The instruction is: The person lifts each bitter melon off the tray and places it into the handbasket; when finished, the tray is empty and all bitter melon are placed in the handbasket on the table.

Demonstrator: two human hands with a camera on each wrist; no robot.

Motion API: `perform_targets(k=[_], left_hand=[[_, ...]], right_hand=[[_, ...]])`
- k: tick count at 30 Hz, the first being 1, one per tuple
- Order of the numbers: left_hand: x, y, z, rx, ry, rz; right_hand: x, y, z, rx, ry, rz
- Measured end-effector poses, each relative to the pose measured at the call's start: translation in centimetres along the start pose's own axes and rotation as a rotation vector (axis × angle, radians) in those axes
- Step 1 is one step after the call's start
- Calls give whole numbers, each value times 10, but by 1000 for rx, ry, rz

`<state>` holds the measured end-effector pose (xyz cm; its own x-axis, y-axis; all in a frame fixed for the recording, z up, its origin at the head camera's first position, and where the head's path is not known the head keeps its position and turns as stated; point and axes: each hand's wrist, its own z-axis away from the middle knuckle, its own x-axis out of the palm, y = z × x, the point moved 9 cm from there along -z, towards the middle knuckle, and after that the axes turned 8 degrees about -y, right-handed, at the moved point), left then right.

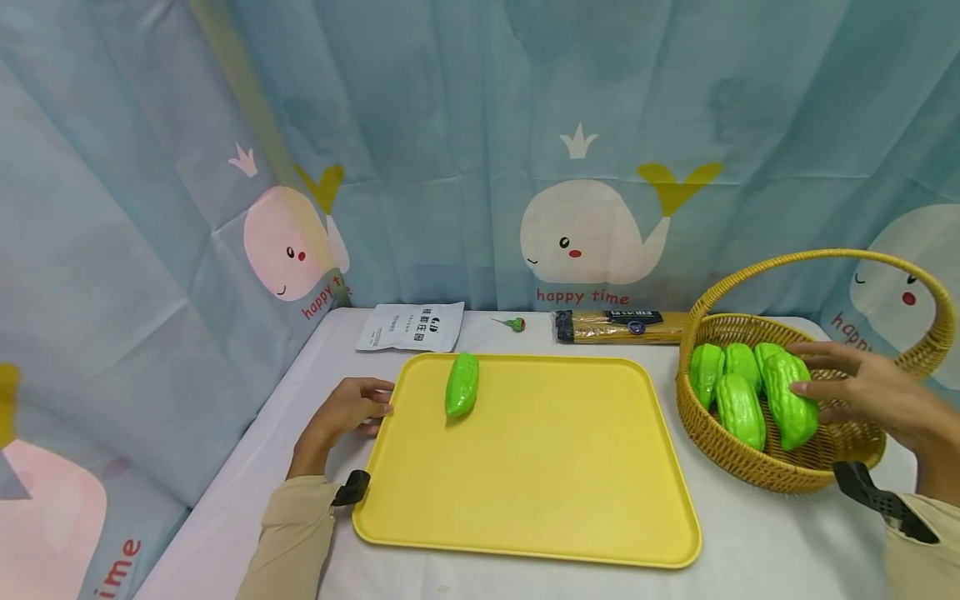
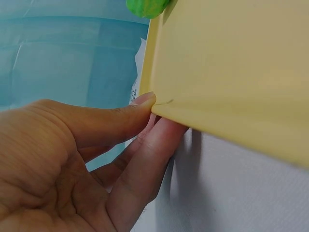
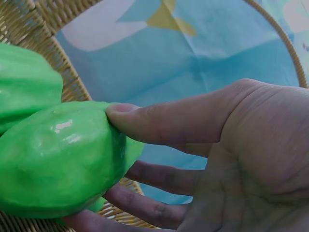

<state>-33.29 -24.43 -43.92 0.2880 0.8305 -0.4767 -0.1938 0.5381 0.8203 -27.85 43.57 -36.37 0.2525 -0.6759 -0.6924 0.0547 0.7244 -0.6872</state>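
My left hand (image 1: 348,410) pinches the left rim of a yellow tray (image 1: 555,475), thumb on top and fingers underneath in the left wrist view. One glossy green bitter melon (image 1: 462,386) lies on the tray near its far left corner. On the right stands a wicker basket (image 1: 772,477) with a tall arched handle. My right hand (image 1: 877,392) reaches into it and grips a lumpy green bitter melon (image 1: 789,404), its thumb on the upper side in the right wrist view (image 3: 63,154). Several more bitter melons (image 1: 741,410) lie beside it in the basket.
Behind the tray lie a white printed pouch (image 1: 412,327), a small artificial flower (image 1: 515,324) and a pack of dry noodles (image 1: 622,327), which reaches to the basket. Whale-printed curtains (image 1: 465,167) hang along the back and sides of the white-covered table (image 1: 442,579).
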Motion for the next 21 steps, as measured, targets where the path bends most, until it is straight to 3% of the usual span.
perform_targets(k=[21], left_hand=[[0, -2, -1, -5, -1, 3]], right_hand=[[13, 9, -5, 25, -83, 18]])
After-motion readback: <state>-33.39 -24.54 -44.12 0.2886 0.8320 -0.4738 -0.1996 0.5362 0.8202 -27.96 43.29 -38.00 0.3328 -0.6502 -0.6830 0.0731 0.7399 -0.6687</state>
